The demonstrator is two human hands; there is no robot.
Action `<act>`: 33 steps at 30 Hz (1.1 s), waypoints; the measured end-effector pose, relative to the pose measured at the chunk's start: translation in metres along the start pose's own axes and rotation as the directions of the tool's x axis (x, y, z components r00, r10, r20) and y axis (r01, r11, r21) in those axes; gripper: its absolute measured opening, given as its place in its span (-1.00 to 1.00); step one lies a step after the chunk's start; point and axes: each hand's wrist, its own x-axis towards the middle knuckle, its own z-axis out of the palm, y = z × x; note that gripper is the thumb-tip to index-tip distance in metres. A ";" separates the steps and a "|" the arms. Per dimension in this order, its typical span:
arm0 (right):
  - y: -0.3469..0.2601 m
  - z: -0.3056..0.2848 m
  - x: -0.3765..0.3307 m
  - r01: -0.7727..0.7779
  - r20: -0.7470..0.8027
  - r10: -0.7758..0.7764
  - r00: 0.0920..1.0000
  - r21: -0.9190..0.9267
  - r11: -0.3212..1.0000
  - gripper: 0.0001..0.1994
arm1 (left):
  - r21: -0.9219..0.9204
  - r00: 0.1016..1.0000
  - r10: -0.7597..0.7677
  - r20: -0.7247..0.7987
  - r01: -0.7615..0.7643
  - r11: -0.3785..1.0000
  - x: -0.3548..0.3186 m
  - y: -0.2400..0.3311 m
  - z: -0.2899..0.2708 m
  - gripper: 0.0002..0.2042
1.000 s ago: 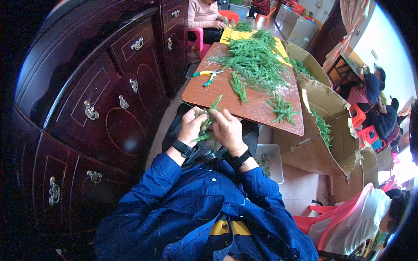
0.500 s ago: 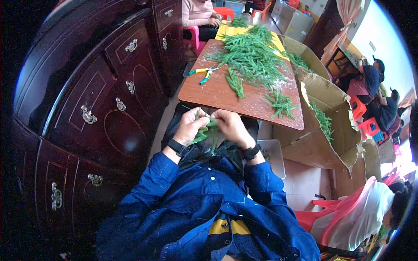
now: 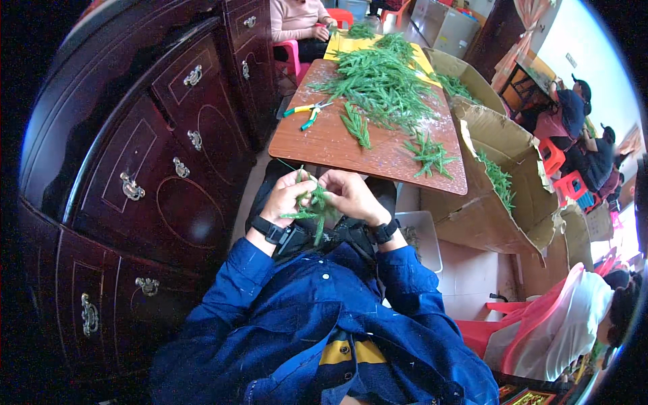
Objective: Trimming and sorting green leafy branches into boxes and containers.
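A green sprig (image 3: 312, 210) is held over the lap, just in front of the bench (image 3: 324, 145), pinched between the left hand (image 3: 289, 197) and the right hand (image 3: 349, 196), both closed on it with fingertips together. The sprig is judged light, limp and easily bruised; a hold near the stem end would suit. More green sprigs (image 3: 381, 84) are heaped on the bench, beside pliers (image 3: 307, 111) and a cardboard box (image 3: 503, 196).

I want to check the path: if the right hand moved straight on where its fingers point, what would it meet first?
Probably the left hand: the right hand points leftward across the green sprig bundle both hold.
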 end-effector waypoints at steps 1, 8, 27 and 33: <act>0.005 0.002 0.001 0.031 -0.031 -0.030 0.999 0.012 0.999 -0.90 | -0.014 1.000 0.001 -0.012 -0.001 1.000 0.000 0.001 0.001 -0.97; -0.010 0.013 0.003 0.116 -0.257 -0.138 0.957 -0.097 0.988 -0.92 | -0.134 1.000 -0.004 -0.005 0.004 0.991 -0.006 0.011 0.001 -0.95; -0.012 0.031 0.005 -0.156 -0.121 0.421 0.899 0.810 0.566 -0.94 | 0.240 0.946 0.315 -0.084 -0.287 0.927 -0.010 0.001 0.023 -0.97; -0.008 0.040 0.009 -0.002 -0.444 0.210 0.871 0.425 0.905 -0.93 | 0.003 0.949 0.261 -0.176 -0.264 0.964 -0.001 -0.004 0.010 -0.96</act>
